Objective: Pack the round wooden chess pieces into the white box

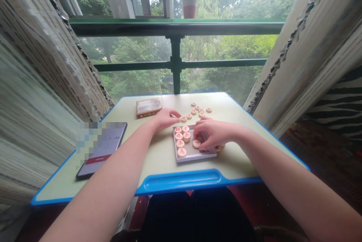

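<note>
A shallow open box tray (pixel 195 156) lies on the table in front of me. Along its left side, several round Chinese chess pieces (pixel 181 152) with red characters lie face up in rows. My right hand (pixel 213 132) reaches into the tray, its thumb and fingers closed about another Chinese chess piece (pixel 197 143). My left hand (pixel 166 118) is beyond the tray's left corner, palm down with fingers stretched out. Its fingertips are close to a loose piece (pixel 184 119); whether they touch it I cannot tell. More pieces (pixel 217 147) show partly under my right hand.
Several loose pieces (pixel 201 114) lie scattered behind the tray. The patterned box lid (pixel 148 107) sits at the back left. A tablet or phone (pixel 104 151) lies at the left. The table (pixel 240 163) has a blue rim; a green railing (pixel 176 61) and window stand behind.
</note>
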A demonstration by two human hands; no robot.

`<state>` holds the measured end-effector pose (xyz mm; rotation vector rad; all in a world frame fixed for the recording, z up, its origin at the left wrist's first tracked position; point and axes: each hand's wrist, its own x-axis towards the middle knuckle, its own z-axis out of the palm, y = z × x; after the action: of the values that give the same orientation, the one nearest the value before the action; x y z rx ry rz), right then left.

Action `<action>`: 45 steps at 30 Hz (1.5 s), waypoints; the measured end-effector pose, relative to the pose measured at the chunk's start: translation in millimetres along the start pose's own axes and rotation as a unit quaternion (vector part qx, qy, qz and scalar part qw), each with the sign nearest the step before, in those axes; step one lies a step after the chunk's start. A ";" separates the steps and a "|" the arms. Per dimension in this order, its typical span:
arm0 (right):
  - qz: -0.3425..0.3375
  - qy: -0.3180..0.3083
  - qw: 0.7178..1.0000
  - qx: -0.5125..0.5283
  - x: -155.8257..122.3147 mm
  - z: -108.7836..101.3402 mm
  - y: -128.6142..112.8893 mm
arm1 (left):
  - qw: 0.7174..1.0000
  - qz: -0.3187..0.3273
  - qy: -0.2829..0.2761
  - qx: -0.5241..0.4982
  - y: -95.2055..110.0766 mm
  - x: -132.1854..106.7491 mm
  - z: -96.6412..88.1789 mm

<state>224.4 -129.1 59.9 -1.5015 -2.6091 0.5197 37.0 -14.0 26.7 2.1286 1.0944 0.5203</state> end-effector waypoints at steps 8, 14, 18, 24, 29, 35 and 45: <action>-0.012 -0.009 1.000 0.009 -0.7 -0.5 2.3 | 1.000 0.001 -0.014 0.012 2.8 -2.4 -1.9; 0.007 0.017 1.000 0.004 -1.8 -0.3 4.1 | 1.000 0.001 -0.006 0.015 4.0 -3.4 -1.5; 0.008 0.009 1.000 -0.007 -0.7 -0.9 2.7 | 1.000 -0.004 -0.006 0.013 4.2 -3.3 -1.2; 0.009 -0.004 1.000 0.006 -0.4 -0.6 3.3 | 1.000 -0.005 0.002 0.023 6.2 -4.1 -1.4; -0.004 -0.006 1.000 0.018 -1.2 -2.3 1.1 | 1.000 -0.004 -0.001 0.023 4.5 -2.9 -0.9; -0.006 -0.019 1.000 0.023 -0.3 -2.7 2.9 | 0.999 -0.001 -0.003 0.034 5.1 -2.9 -1.1; 0.007 -0.019 0.999 0.035 2.7 -1.3 -0.6 | 0.999 0.002 -0.003 0.032 4.8 -2.4 -0.9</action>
<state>222.8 -126.7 61.1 -1.5032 -2.5811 0.6413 37.7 -17.6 30.6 2.1861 1.1172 0.4875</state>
